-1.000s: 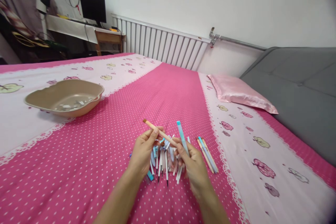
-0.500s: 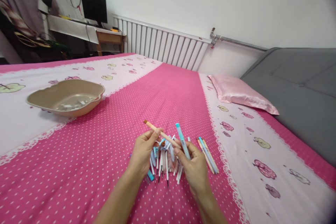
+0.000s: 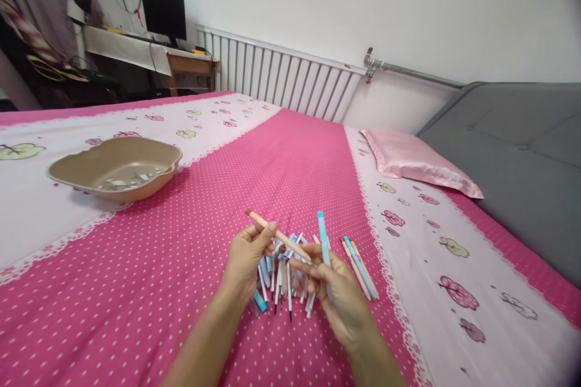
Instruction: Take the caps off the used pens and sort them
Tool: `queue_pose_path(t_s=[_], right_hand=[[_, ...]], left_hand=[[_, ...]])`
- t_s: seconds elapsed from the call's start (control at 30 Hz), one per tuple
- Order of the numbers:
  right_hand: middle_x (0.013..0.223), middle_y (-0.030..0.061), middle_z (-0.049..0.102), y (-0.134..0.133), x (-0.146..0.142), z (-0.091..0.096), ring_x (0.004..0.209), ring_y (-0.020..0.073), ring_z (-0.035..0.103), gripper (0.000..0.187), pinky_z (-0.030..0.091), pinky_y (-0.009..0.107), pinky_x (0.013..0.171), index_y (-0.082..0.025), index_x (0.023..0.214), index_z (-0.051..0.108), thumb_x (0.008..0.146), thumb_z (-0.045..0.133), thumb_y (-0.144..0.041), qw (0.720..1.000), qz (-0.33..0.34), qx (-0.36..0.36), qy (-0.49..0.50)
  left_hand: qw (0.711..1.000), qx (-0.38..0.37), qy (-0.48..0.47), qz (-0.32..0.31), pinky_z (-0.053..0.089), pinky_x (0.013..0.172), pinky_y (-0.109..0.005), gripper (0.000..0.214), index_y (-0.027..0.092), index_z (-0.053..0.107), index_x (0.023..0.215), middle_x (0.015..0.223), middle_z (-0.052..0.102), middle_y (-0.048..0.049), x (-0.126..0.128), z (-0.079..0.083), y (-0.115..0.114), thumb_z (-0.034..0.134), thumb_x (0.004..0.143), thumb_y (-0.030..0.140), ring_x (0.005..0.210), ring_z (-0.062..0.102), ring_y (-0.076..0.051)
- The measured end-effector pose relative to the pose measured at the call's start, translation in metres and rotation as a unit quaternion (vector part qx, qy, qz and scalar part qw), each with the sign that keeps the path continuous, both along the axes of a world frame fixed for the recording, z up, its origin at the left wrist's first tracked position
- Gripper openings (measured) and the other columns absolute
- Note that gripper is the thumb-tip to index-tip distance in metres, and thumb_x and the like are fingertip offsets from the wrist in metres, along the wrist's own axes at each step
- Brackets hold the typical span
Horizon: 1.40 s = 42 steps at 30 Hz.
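Observation:
My left hand (image 3: pixel 247 260) is closed on a peach-coloured pen (image 3: pixel 282 237) with a brown end, which slants down to the right. My right hand (image 3: pixel 338 287) grips a light-blue pen (image 3: pixel 324 236) that stands nearly upright, its bright blue end on top. The right fingers are close to the lower end of the peach pen; whether they touch it I cannot tell. Under and between both hands lies a loose pile of pen parts and thin white refills (image 3: pixel 289 296), partly hidden by the fingers. Right of my right hand, several pens (image 3: pixel 361 269) lie side by side on the bedspread.
A beige basin (image 3: pixel 122 190) holding small pale pieces sits at the left on the pink dotted bedspread (image 3: pixel 181 266). A pink pillow (image 3: pixel 422 163) rests against the grey headboard (image 3: pixel 512 133). Beyond the bed are a white radiator (image 3: pixel 281 72) and a desk with a monitor (image 3: pixel 163 15).
The light-blue pen in my right hand has turned more upright and shifted slightly right. The right fingers have changed their hold. My left hand keeps the peach pen almost in place.

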State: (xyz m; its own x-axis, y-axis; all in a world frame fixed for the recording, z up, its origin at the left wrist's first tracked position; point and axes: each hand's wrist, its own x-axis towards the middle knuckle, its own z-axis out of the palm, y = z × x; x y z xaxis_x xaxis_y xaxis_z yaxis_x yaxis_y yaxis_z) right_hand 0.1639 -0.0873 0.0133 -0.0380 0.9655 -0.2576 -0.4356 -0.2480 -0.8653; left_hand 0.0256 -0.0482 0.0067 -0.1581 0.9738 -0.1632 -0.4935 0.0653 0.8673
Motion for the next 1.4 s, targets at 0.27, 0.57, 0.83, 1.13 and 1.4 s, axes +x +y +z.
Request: queue_pose_path(t_s=[0.27,0.57,0.83,1.13,1.4], right_hand=[[0.082,0.0063,0.069,0.005,0.000,-0.011,0.063,0.0118,0.063,0.040,0.043,0.015,0.044,-0.015,0.105,0.061,0.075,0.066,-0.041,0.998,-0.007,0.013,-0.054],[0.061,-0.0033,0.056,0.005,0.002,-0.013,0.043,0.0072,0.043,0.033,0.043,0.021,0.042,-0.020,0.092,0.067,0.066,0.072,-0.038,0.984,-0.099,0.066,-0.132],[0.075,0.0018,0.061,0.006,0.022,-0.005,0.056,0.0123,0.049,0.029,0.041,0.024,0.053,-0.021,0.097,0.068,0.077,0.060,-0.041,0.935,-0.111,0.141,-0.305],[0.077,0.0050,0.067,0.008,0.037,-0.005,0.063,0.0182,0.058,0.038,0.042,0.027,0.058,-0.018,0.108,0.065,0.081,0.054,-0.042,0.867,-0.141,0.156,-0.452],[0.064,0.0050,0.068,0.023,0.030,-0.032,0.052,0.0181,0.055,0.041,0.038,0.027,0.051,-0.014,0.101,0.070,0.079,0.055,-0.045,0.865,-0.132,0.141,-0.463]], left_hand=[[0.998,0.033,0.055,-0.024,0.035,0.048,-0.019,0.036,0.013,0.072,0.081,0.053,0.054,0.0017,0.002,0.006,-0.005,0.076,0.057,0.039,0.050,0.046,-0.008],[0.998,0.018,0.040,0.033,0.034,0.044,-0.017,0.032,0.012,0.064,0.069,0.047,0.053,0.0035,0.000,0.000,0.000,0.075,0.058,0.040,0.041,0.044,-0.005],[0.992,-0.028,0.002,0.127,0.041,0.046,-0.019,0.041,0.013,0.057,0.068,0.057,0.059,0.0012,-0.013,0.001,0.006,0.078,0.048,0.042,0.047,0.052,-0.008],[0.967,0.069,0.168,0.177,0.044,0.050,-0.019,0.026,0.014,0.064,0.070,0.091,0.066,-0.0063,-0.016,-0.001,0.003,0.071,0.064,0.039,0.061,0.057,-0.011],[0.940,0.094,0.304,0.121,0.046,0.064,-0.026,0.012,0.022,0.072,0.075,0.083,0.069,-0.0047,-0.015,-0.017,0.007,0.068,0.065,0.025,0.069,0.059,-0.017]])
